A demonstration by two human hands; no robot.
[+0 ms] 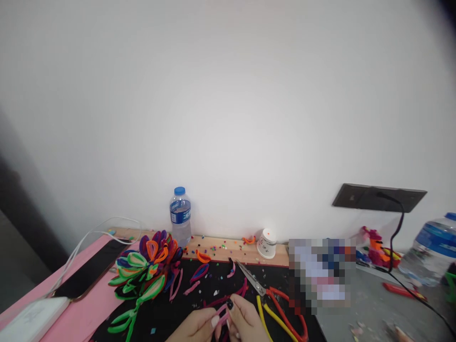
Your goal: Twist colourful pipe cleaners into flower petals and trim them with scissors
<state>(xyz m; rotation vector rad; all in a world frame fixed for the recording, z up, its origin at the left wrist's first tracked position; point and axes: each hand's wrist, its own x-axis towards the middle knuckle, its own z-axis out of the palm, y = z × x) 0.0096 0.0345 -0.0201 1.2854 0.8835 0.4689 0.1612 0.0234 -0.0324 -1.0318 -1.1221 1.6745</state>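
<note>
I have a crowded bench in front of me. A cluster of fuzzy coloured petals fills the left of the black mat, with a water bottle behind it and a phone further left on pink paper. Scissors with red and yellow handles lie just beside my right hand, and a white cup stands upside down by the wall. My left hand meets the right over the near part of the mat, fingers of both pinching a pink strip between them. Those fingers cover much of the strip, the lower edge cuts off both hands, and a pixelated patch masks things on the right.
</note>
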